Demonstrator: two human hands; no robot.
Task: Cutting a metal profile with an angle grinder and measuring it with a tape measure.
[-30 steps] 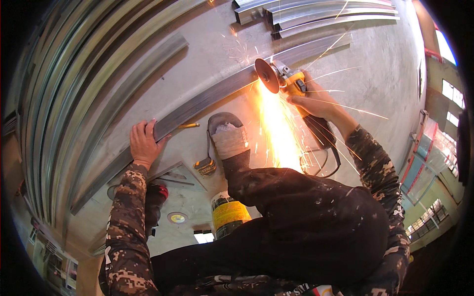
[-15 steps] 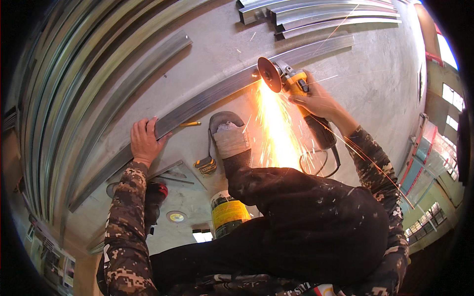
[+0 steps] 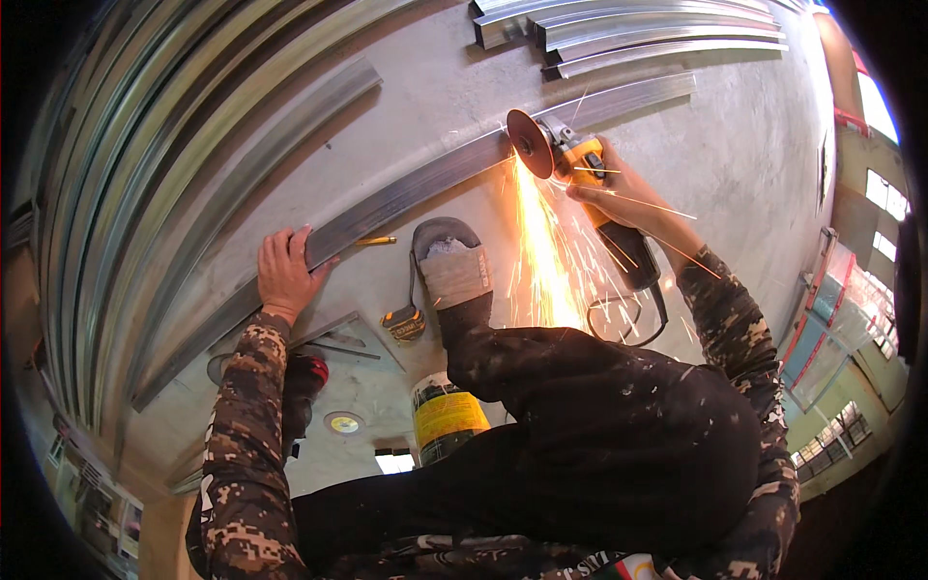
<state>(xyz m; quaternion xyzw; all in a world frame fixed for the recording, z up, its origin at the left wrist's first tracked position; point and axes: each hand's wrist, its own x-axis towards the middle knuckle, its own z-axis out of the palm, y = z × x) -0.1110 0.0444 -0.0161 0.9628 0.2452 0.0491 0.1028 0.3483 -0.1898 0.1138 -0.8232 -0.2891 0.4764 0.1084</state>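
Note:
My right hand [image 3: 623, 193] is wrapped round a yellow and black angle grinder [image 3: 583, 162]. Its reddish-brown disc [image 3: 530, 145] meets a long grey metal tube [image 3: 416, 191] lying across the floor. Bright orange sparks [image 3: 541, 251] stream from the contact toward my leg. At the tube's left part, my left hand [image 3: 288, 269] grips it from above, with the fingers over the far side and the thumb along the near side. My shoe [image 3: 449, 256] stands near the middle of the tube, on its near side.
Long metal tubes [image 3: 135, 145] lie side by side at the left, and shorter ones [image 3: 657, 39] at the far right. By my shoe are a tape measure [image 3: 404, 323], a yellow pencil-like stick [image 3: 376, 241], a metal square [image 3: 372, 338] and a yellow-labelled bucket [image 3: 450, 416]. The grinder's cord [image 3: 657, 324] loops near my knee.
The spark stream has become narrower and less bright. Both hands keep their holds, and the grinder stays at nearly the same spot on the tube.

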